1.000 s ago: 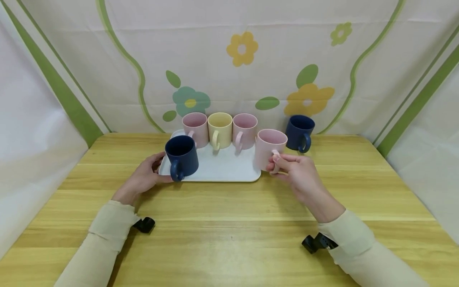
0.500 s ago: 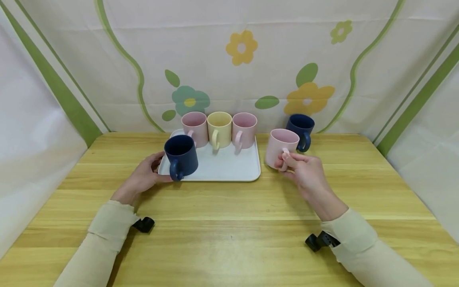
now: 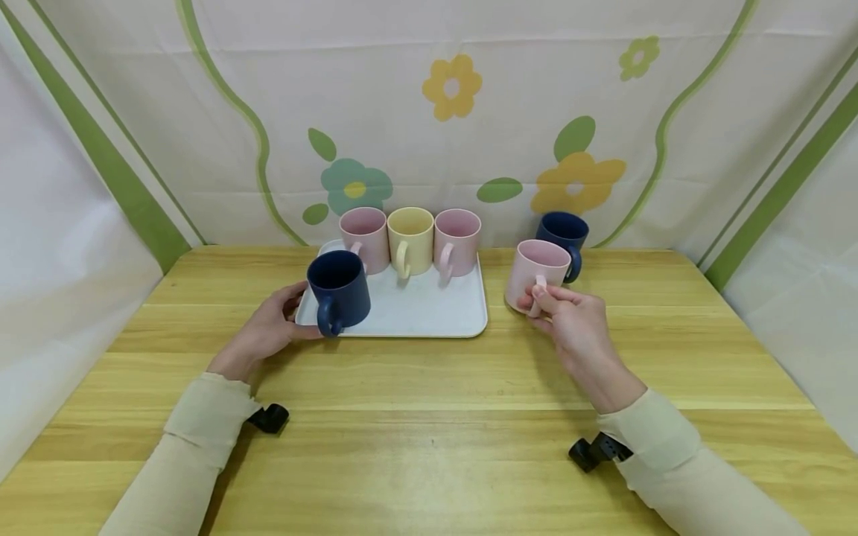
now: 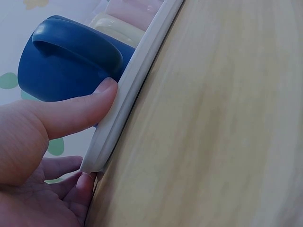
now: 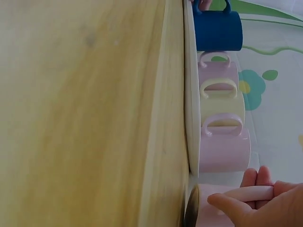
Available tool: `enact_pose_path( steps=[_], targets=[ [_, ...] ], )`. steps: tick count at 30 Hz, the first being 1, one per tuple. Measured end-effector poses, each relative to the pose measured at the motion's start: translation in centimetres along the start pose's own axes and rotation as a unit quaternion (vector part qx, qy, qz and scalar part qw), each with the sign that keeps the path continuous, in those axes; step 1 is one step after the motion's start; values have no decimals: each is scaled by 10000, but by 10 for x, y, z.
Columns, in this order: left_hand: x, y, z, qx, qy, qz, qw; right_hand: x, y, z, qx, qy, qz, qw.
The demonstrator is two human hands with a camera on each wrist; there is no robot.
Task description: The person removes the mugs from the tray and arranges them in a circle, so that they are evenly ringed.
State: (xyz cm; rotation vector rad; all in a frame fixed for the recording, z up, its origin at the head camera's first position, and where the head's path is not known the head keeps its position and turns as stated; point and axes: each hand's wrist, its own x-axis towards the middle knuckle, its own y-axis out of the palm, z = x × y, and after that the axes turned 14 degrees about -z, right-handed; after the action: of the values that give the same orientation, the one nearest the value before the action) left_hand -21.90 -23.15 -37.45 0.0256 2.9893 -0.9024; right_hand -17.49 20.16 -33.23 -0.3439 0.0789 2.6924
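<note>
Four mugs (image 3: 411, 242) stand on the tray (image 3: 422, 309); right hand (image 3: 573, 320) holds another mug (image 3: 525, 281).

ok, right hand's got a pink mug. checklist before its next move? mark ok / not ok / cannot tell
1. Right hand pinching the held pink mug by its handle: ok.
2. Held pink mug clear of the tray: ok, bare table shows between them.
3. Held pink mug clear of the rear blue mug: cannot tell, they overlap in the head view.
4. Held pink mug's base flat on the table: not ok, its underside shows in the right wrist view.
5. Left hand gripping the tray: ok, at its left front corner.
6. Four mugs on the tray upright: ok.
</note>
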Motion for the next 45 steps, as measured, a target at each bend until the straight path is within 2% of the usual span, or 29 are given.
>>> enact_pose_path(
  steps=[5, 10, 15, 29, 45],
  targets=[
    [0, 0, -1, 23, -35, 4, 10000, 2, 4, 1, -398, -132, 202, 9989],
    [1, 0, -1, 49, -19, 9, 10000, 8, 11, 1, -907, -377, 546, 9937],
    [1, 0, -2, 51, -73, 10, 10000, 17, 20, -1, -1020, -363, 799, 9909],
    [2, 1, -1, 119, -75, -21, 9999, 41, 37, -2, -1183, -411, 691, 9897],
    [2, 0, 3, 47, 67, -5, 10000, 55, 44, 2, -1213, -433, 685, 9893]
  ],
)
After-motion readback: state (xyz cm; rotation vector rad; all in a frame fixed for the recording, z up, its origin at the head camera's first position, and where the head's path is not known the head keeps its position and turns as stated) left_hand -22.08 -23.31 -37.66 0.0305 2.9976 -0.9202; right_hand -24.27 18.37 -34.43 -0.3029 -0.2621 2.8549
